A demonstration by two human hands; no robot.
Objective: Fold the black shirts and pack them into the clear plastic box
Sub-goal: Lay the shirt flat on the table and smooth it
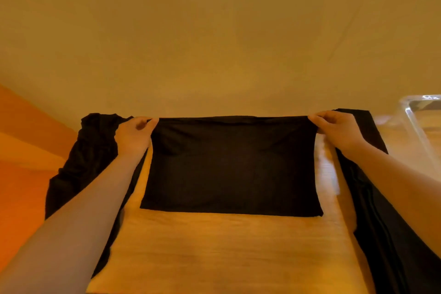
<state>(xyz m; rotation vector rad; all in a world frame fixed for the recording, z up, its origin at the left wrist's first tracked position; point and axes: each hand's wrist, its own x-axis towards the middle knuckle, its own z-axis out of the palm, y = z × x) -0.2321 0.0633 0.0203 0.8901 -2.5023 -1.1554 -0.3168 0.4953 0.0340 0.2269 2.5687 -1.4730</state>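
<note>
A black shirt [232,164], folded into a rectangle, lies in the middle of the wooden table [214,253]. My left hand [134,135] pinches its far left corner and my right hand [335,130] pinches its far right corner, along the far edge. A crumpled black shirt [88,157] lies heaped at the left under my left forearm. More black fabric [381,222] drapes along the table's right side under my right forearm. The clear plastic box [415,124] sits at the far right, only partly in view.
A plain tan wall rises right behind the table's far edge. An orange surface [26,150] lies to the left of the table. Bare wood shows between the folded shirt and the table's near edge.
</note>
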